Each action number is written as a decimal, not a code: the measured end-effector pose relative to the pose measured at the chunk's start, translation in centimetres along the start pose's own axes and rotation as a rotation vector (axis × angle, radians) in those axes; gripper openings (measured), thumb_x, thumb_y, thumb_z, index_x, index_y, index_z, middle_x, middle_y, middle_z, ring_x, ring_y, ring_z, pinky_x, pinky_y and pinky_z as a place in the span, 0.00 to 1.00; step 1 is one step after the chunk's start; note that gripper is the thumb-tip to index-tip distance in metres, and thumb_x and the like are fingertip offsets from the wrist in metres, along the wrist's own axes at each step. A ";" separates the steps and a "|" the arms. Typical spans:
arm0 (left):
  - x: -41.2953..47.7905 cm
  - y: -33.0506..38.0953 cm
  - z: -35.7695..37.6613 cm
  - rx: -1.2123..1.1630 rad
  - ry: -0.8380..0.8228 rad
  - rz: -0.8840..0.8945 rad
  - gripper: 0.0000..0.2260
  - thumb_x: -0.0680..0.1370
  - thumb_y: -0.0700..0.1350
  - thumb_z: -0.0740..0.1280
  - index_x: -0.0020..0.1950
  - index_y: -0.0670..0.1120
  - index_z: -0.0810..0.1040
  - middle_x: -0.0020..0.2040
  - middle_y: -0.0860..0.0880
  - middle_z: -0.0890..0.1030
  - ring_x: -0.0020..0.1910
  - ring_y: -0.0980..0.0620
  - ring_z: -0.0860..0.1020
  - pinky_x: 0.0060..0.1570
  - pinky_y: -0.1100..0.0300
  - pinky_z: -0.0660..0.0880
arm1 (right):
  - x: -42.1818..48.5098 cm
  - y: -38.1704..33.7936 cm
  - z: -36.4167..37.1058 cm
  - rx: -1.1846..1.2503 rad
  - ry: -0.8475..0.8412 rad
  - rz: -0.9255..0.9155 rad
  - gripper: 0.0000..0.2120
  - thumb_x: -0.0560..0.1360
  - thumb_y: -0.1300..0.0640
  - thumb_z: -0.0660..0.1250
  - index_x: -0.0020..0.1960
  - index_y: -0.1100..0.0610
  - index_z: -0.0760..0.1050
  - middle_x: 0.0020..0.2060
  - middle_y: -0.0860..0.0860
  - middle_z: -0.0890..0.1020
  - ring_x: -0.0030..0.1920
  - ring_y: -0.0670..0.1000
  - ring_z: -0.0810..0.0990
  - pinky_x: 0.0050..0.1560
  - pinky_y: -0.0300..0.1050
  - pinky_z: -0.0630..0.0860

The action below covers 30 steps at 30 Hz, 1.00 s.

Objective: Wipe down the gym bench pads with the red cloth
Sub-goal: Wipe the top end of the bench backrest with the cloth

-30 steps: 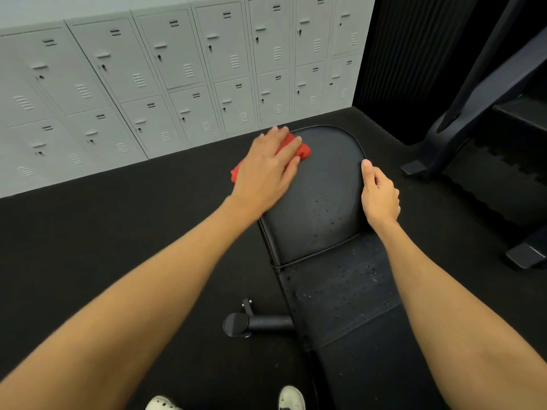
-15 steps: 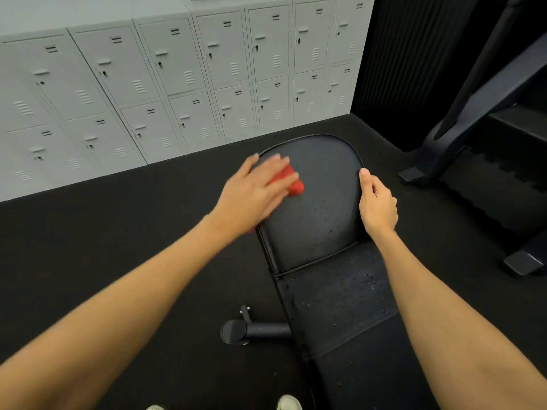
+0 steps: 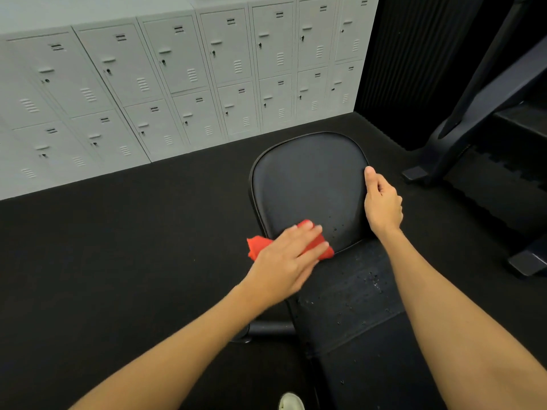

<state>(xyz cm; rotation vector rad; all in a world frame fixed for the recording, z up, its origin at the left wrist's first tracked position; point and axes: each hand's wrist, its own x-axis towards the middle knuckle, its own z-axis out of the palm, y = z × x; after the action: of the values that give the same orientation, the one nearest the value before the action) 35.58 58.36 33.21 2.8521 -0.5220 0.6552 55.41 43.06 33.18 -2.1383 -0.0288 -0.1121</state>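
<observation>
Pressing the red cloth (image 3: 256,247) onto the bench pad (image 3: 307,184) — left hand (image 3: 285,258), fingers (image 3: 309,233) straight; right hand (image 3: 383,205) gripping the pad's edge.

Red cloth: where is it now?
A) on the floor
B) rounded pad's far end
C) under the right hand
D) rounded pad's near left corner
D: the left hand presses the red cloth onto the near left corner of the rounded pad; the right hand grips its right edge.
</observation>
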 end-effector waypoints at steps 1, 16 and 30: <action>-0.5 -0.4 -0.2 0.004 -0.035 0.053 0.15 0.78 0.41 0.71 0.65 0.42 0.81 0.67 0.39 0.78 0.68 0.39 0.76 0.68 0.44 0.72 | 0.0 0.0 0.1 0.003 -0.003 -0.002 0.26 0.76 0.29 0.46 0.44 0.47 0.73 0.30 0.44 0.74 0.36 0.45 0.74 0.46 0.48 0.67; 13.4 -7.6 -4.3 0.168 -0.013 -0.314 0.20 0.84 0.49 0.60 0.75 0.45 0.71 0.76 0.40 0.68 0.78 0.42 0.61 0.76 0.46 0.53 | -0.3 -0.3 -0.3 -0.003 0.000 -0.021 0.23 0.77 0.31 0.47 0.38 0.45 0.69 0.29 0.45 0.73 0.33 0.44 0.72 0.38 0.44 0.64; 1.1 -3.8 -1.9 0.198 -0.069 0.252 0.14 0.80 0.47 0.66 0.63 0.48 0.83 0.67 0.44 0.79 0.68 0.45 0.77 0.70 0.37 0.65 | -0.3 -0.1 -0.1 0.004 0.019 -0.026 0.26 0.76 0.30 0.47 0.42 0.47 0.74 0.30 0.46 0.76 0.34 0.44 0.74 0.35 0.40 0.61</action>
<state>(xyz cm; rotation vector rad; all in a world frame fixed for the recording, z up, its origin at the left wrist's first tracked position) 37.14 61.98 35.08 3.0306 -0.8857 0.6845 55.13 43.00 33.26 -2.1330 -0.0451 -0.1477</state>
